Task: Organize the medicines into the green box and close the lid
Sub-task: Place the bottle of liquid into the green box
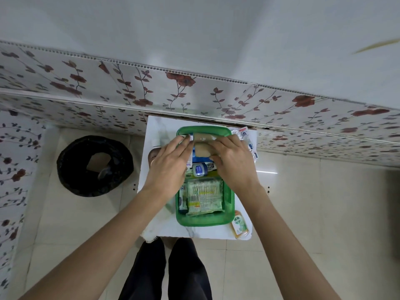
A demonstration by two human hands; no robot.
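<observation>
Green box [228,215] open at mid-surface [164,231], far half hidden under both hands. Left hand [171,163] and right hand [232,161] pinching a tan bandage roll [202,149]; items beneath unclear. Orange bottle [238,226] at near right corner.

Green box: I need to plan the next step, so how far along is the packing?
Partly done. The green box already holds a cotton swab pack and a small blue-capped jar. Both hands, left hand and right hand, are placing a tan bandage roll at the far end. Left: the Dettol bottle and clear packets outside, then the lid.
</observation>
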